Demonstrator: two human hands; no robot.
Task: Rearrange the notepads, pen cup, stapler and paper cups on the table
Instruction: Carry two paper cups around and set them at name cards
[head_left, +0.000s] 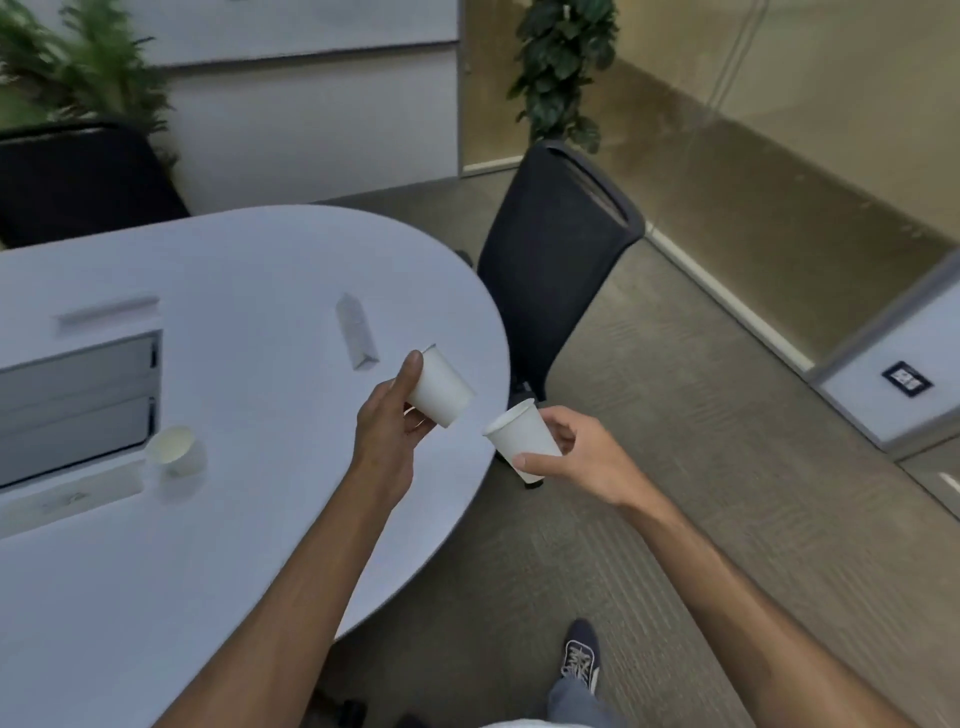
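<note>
Main risk: both hands hold thin paper cups in the air near the rounded right end of the table (249, 270), so a hard squeeze could crush a wall and a loose pinch could drop one. The right-hand cup (522, 441) hangs past the table edge over the carpet; a slip there means it falls to the floor near the office chair (556, 260). If the plan is nesting the two cups (my guess, since they tilt toward each other), misaligned rims could jam or knock one loose.

Left hand (392, 415): arm reaching forward over the table, thumb up along the side of the left-hand cup (441, 389), fingers wrapped under it, cup tilted with its base pointing right and down. Right hand (576, 452): arm coming in from the near right, thumb across the cup's lower wall, fingers curled behind, cup tipped with its open mouth up and left. The cups sit near each other, not touching.

A third paper cup (174, 449) stands upright on the table, left of the hands, just beside the grey cable hatch (78, 405). A folded white card (356, 332) lies on the table beyond the left hand. Notepads, pen cup, stapler: not visible. Picture is motion-blurred.
</note>
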